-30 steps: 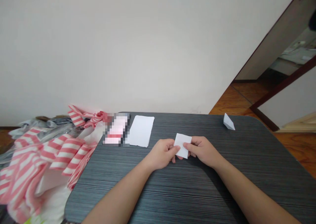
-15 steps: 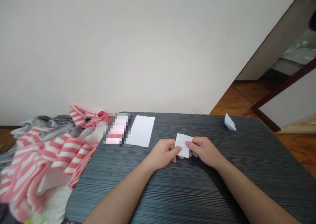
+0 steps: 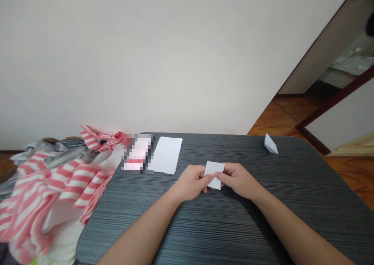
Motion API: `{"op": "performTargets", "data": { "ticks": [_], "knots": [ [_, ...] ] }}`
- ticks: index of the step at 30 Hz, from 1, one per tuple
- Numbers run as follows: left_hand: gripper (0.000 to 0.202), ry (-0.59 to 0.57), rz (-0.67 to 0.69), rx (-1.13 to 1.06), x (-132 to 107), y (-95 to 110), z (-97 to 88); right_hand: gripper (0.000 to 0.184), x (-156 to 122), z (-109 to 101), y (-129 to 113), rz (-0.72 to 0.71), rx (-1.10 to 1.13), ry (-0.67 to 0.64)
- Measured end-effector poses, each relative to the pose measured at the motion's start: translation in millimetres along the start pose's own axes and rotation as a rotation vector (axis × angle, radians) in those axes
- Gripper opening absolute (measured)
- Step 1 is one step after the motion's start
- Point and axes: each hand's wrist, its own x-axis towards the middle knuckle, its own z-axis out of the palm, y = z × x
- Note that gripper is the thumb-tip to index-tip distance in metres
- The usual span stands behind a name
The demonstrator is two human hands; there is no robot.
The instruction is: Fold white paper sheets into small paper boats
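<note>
A small white paper rectangle (image 3: 214,175) is clamped between both grips, the left hand (image 3: 191,183) and right hand (image 3: 238,180) pinching its edges, over the dark striped surface (image 3: 233,234).

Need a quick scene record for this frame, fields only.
left hand: pinching a small white paper rectangle
right hand: pinching the same rectangle from the other side
work surface: dark grey streaked table
nearby: flat white paper on the table, far left of the hands; small folded white paper shape near the far right corner
unclear: pixelated pink-and-white item beside the flat paper
rest: pink-and-white striped fabric heaped left of the table; wooden floor at right
</note>
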Motion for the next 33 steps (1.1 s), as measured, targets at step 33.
{"op": "performTargets", "data": {
  "ticks": [33],
  "knots": [
    [0.031, 0.036, -0.048, -0.118, 0.9, -4.8, -1.2, 0.024, -0.2, -10.5, 8.9, 0.039, 0.025, 0.214]
  ]
}}
